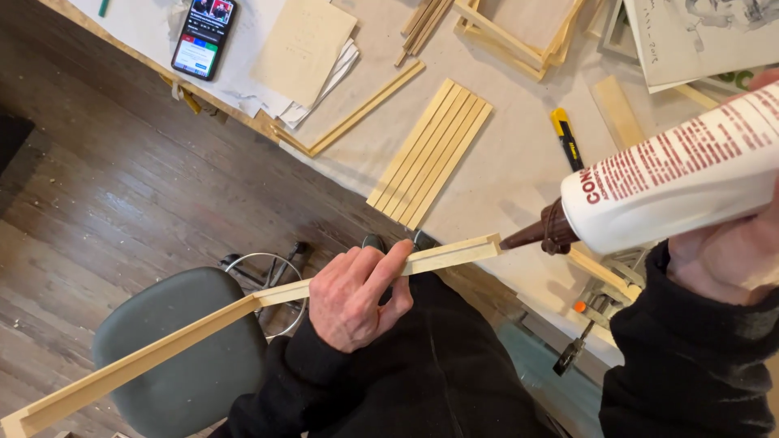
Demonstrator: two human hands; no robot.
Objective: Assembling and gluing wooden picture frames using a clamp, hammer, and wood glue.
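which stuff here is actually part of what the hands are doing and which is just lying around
In use:
- left hand gripping the long wooden strip
- right hand holding the glue bottle, brown nozzle at the strip's end

Lying about:
- phone
- yellow utility knife
- row of wooden slats
- papers
- grey stool

Smartphone [204,34] lay screen-up on paper sheets [304,53] | five wood strips [430,152] sat side by side on worktable [519,162] | yellow utility knife [565,138] lay beside them | grey stool [182,341] stood on plank floor [105,186]
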